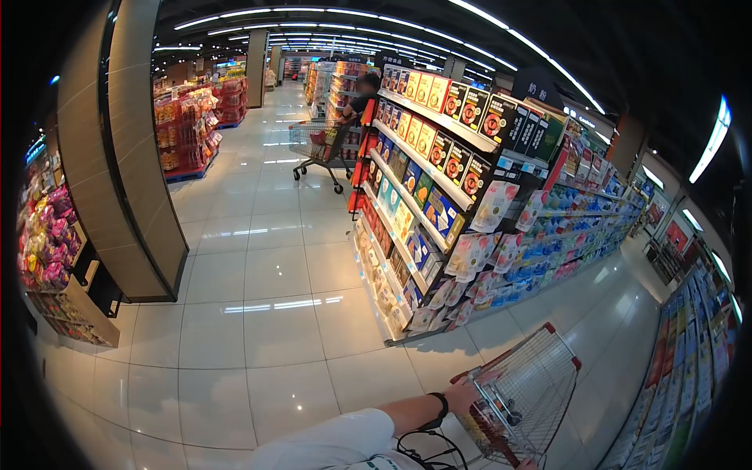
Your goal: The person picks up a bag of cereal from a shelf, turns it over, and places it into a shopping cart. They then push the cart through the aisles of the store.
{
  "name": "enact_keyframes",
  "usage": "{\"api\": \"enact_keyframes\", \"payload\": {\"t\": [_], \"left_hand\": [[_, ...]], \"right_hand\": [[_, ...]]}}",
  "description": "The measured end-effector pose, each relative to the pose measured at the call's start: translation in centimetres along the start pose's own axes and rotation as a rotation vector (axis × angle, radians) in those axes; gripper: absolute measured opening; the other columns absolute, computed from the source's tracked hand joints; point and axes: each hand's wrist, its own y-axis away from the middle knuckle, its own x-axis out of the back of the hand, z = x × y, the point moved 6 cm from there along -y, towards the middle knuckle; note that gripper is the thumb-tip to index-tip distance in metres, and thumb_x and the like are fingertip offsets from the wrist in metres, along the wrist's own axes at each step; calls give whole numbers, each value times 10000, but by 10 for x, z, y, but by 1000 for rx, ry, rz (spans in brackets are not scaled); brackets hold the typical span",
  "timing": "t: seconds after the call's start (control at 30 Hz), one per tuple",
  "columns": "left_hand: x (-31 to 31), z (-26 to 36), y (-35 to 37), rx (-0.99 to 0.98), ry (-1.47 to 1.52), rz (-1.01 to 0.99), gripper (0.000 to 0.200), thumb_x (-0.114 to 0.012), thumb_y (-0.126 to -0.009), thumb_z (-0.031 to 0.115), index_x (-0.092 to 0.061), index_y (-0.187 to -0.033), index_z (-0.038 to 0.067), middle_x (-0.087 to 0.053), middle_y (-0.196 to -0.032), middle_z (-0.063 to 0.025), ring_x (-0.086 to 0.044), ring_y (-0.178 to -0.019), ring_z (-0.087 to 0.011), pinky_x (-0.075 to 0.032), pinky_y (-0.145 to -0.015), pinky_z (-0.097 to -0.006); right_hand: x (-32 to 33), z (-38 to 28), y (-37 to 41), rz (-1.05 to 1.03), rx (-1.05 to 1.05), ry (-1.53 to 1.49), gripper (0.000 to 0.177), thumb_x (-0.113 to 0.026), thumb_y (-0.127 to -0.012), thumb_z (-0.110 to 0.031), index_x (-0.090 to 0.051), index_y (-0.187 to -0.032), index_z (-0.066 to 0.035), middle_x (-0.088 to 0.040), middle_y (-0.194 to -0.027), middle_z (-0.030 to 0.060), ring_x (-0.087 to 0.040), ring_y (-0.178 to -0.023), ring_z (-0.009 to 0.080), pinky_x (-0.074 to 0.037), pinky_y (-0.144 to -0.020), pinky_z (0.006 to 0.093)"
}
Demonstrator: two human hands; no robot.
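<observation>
A wire shopping cart (542, 385) with red corner pieces stands at the lower right, its basket pointing up and to the right in the head view. My left hand (464, 397), with a black band on the wrist, is closed on the cart's handle. At the bottom edge only a little of my right hand (527, 464) shows, closed at the other end of the red handle. Something with a coloured print (487, 423) sits near the handle; its kind I cannot make out. Black cables hang near my left forearm.
A shelf unit (427, 188) of boxes and pouches stands ahead, its corner close to the cart. A pillar (129, 157) and a snack display (55, 243) are at left. Further off, a person (356, 102) holds another cart (317, 141). Shelves (689, 368) line the right.
</observation>
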Motion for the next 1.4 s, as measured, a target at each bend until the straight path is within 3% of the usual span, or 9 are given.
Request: {"api": "enact_keyframes", "payload": {"t": [0.07,0.13,0.27,0.4,0.5,0.57,0.7,1.0,1.4], "left_hand": [[16,-3,-6,-56,92,66,287,-598,-844,185,-626,-1118,105,-623,-1069,-97,-579,-1082,-276,-409,-945,-462],[54,-25,-22,-34,656,124,348,-644,-848,211,-595,-1165,76,-615,-1046,-93,-587,-1057,-252,-449,-938,-420],[161,-72,-14,271,1195,193,305,-637,-951,246,-597,-1192,64,-612,-1076,-46,-571,-1059,-134,-456,-934,-306],[366,-56,34,-80,1378,602,194,-538,-973,108,-610,-1133,24,-630,-1010,-69,-601,-990,-147,-467,-907,-314],[508,39,92,-561,972,906,239,-567,-905,212,-629,-1030,17,-646,-956,-120,-631,-894,-219,-491,-805,-381],[545,94,120,-744,644,1170,147,-583,-911,142,-630,-987,25,-651,-959,-124,-623,-833,-223,-485,-730,-359],[566,156,142,-778,367,1353,161,-594,-903,177,-617,-971,33,-631,-938,-110,-597,-837,-214,-463,-726,-351],[542,231,110,-647,268,1349,215,-619,-884,257,-587,-936,51,-587,-890,-78,-537,-847,-195,-412,-715,-332],[513,209,53,-574,506,1262,308,-652,-859,363,-547,-890,75,-528,-827,-36,-458,-861,-168,-345,-701,-308]], "right_hand": [[-10,2,-14,11,23,23,405,-399,-1004,-289,-693,-838,-66,-709,-778,130,-703,-713,319,-562,-654,464],[-21,5,-31,15,52,49,407,-392,-1007,-288,-693,-846,-66,-714,-797,129,-705,-724,314,-559,-659,469],[-43,11,-64,12,73,67,391,-397,-994,-296,-693,-870,-73,-708,-811,115,-691,-712,314,-543,-642,494],[-53,14,-101,36,159,90,369,-404,-979,-294,-699,-890,-91,-700,-806,84,-680,-688,318,-537,-622,494],[-86,33,-140,234,-70,-242,367,-508,-914,-321,-701,-763,-47,-682,-720,164,-658,-665,354,-490,-636,498],[-83,30,-157,188,-1,-122,379,-458,-944,-293,-698,-772,-54,-693,-730,152,-661,-663,364,-479,-617,485],[-81,30,-198,51,-19,-82,408,-410,-981,-323,-690,-835,-65,-710,-798,145,-687,-730,341,-515,-683,470],[-100,31,-267,108,-17,-234,414,-440,-948,-332,-710,-782,-66,-710,-755,147,-689,-709,343,-509,-692,477],[-100,34,-320,8,-22,-270,442,-429,-941,-405,-738,-899,-91,-718,-837,174,-693,-821,354,-475,-850,510]]}}
